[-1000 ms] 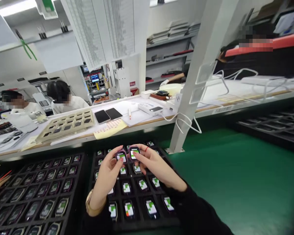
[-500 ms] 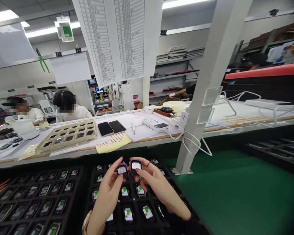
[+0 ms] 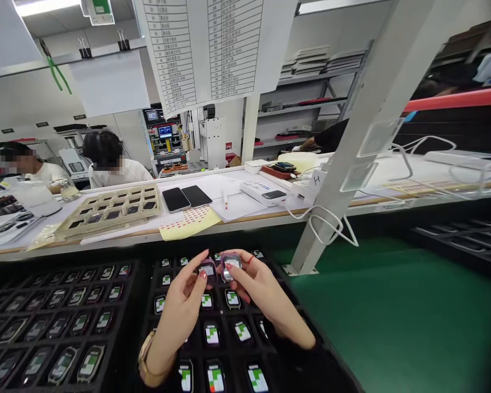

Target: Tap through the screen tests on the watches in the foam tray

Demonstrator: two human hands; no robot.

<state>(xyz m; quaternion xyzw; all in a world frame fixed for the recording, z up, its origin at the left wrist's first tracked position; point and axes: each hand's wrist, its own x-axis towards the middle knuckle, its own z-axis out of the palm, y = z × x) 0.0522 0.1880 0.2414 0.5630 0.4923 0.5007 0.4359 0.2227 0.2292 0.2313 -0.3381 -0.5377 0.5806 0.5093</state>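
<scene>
Between its thumb and fingers, my left hand (image 3: 184,305) grips a purple-framed smartwatch body (image 3: 207,269) with a lit screen. Close beside it, my right hand (image 3: 262,289) grips a second purple smartwatch body (image 3: 231,263), its thumb lying on the screen. Both watches are held above a black foam tray (image 3: 225,360). Rows of watches with lit white and green screens sit in the tray's pockets, among them one watch (image 3: 243,331) below my right hand. My forearms and hands hide part of the tray.
Another black tray (image 3: 125,322) full of watches lies at the left. Beyond stands a white bench (image 3: 237,210) with two phones (image 3: 186,198), a beige compartment tray (image 3: 110,210) and white cables (image 3: 331,224). A slanted post (image 3: 335,185) rises at the right. Two people sit behind the bench.
The view has shifted, so the bench and hanging sheets sit higher. The right-hand watch is tilted differently and its screen shows brighter glare. Both hands keep their watches.
</scene>
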